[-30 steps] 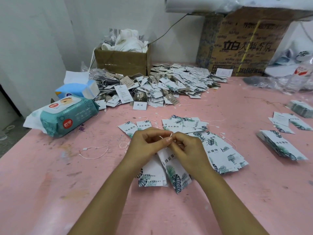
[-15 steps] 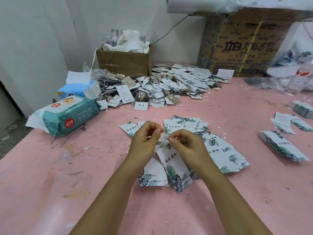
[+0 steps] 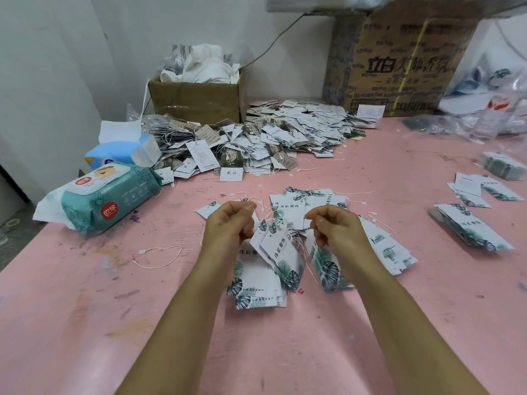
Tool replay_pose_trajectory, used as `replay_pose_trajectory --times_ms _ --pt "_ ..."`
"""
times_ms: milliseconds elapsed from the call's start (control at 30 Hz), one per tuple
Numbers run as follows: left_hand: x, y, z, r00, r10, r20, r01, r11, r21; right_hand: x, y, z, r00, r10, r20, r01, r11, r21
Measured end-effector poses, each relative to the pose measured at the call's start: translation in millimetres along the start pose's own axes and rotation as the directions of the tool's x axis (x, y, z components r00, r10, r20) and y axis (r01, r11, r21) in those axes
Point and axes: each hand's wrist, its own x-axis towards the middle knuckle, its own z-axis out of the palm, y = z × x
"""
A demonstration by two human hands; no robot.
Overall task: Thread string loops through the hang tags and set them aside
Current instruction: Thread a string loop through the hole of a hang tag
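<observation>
My left hand (image 3: 229, 223) and my right hand (image 3: 333, 226) are held apart above the pink table (image 3: 85, 323), each with fingers curled and pinching an end of a thin white string (image 3: 295, 242). A small bunch of white hang tags with green leaf print (image 3: 281, 256) dangles from the string between the hands. Under them lie more leaf-print tags (image 3: 256, 292) in loose stacks, and further ones (image 3: 302, 203) fan out behind the hands. A single string loop (image 3: 159, 256) lies to the left on the table.
A large heap of strung tags (image 3: 271, 141) fills the back middle, before a small cardboard box (image 3: 196, 101) and a big carton (image 3: 399, 61). A wet-wipes pack (image 3: 105, 198) and tissue pack (image 3: 122, 152) sit left. More tag stacks (image 3: 470, 229) lie right.
My hands were together at the tag's hole a second ago; they have since drawn apart sideways, pulling the string taut with the tags hanging between them.
</observation>
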Motion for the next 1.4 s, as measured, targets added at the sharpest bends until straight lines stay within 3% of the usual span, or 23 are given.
replay_pose_trajectory --times_ms 200,500,867,1100,1267,1400 --pt "-2 -4 0 0.994 0.106 0.036 -0.111 0.972 0.207 -3 1 4 0.996 -0.072 0.054 0.068 0.995 0.066" --pt "-8 -9 6 0.945 0.222 0.242 -0.316 0.813 0.489 -9 -1 12 0.968 -0.197 0.155 0.188 0.98 0.067" --pt "-12 -7 7 0.911 0.248 0.33 -0.402 0.712 0.575 -11 -2 13 0.938 -0.307 0.163 0.314 0.949 -0.02" --pt "-13 -5 6 0.898 0.251 0.36 -0.428 0.682 0.593 -11 -2 14 0.94 -0.287 0.183 0.298 0.954 -0.03" --pt "-10 -5 2 0.884 0.24 0.4 -0.464 0.547 0.697 -10 -1 13 0.95 -0.241 0.196 0.252 0.967 -0.032" --pt "-10 -4 2 0.878 0.256 0.405 -0.475 0.566 0.673 -10 -2 12 0.949 -0.227 0.221 0.224 0.974 0.039"
